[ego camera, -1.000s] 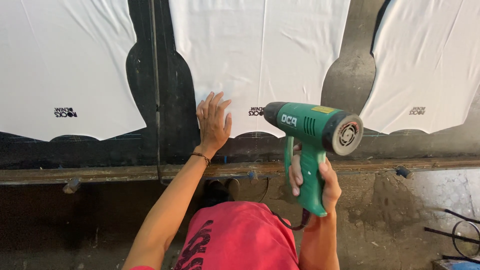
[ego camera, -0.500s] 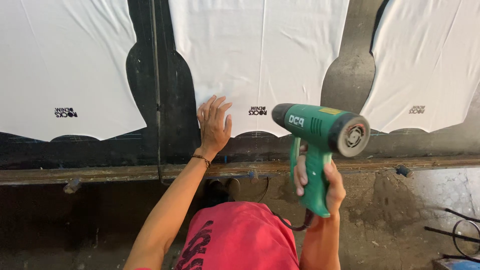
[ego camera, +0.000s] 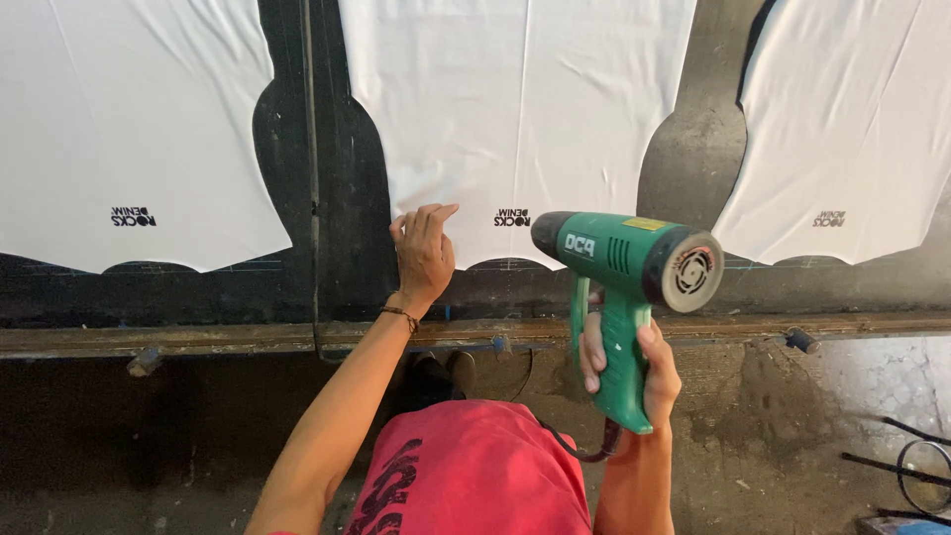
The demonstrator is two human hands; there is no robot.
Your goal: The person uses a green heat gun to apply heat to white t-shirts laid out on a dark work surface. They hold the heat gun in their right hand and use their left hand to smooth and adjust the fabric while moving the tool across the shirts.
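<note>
Head view: your right hand (ego camera: 634,372) is clenched round the grip of the green plastic heat gun (ego camera: 624,272), centre right of frame. Its barrel lies level, long axis left to right, nozzle pointing left at the small black print (ego camera: 512,217) on the middle white fabric panel (ego camera: 515,119). Your left hand (ego camera: 424,253), released and flat, rests on the panel's lower edge on the dark desk (ego camera: 327,248), just left of the nozzle.

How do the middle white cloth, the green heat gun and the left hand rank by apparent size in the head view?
1. Middle white cloth, clearly the largest, though cut off at the top.
2. Green heat gun; it sits nearer the camera, which enlarges it.
3. Left hand, the smallest.
</note>
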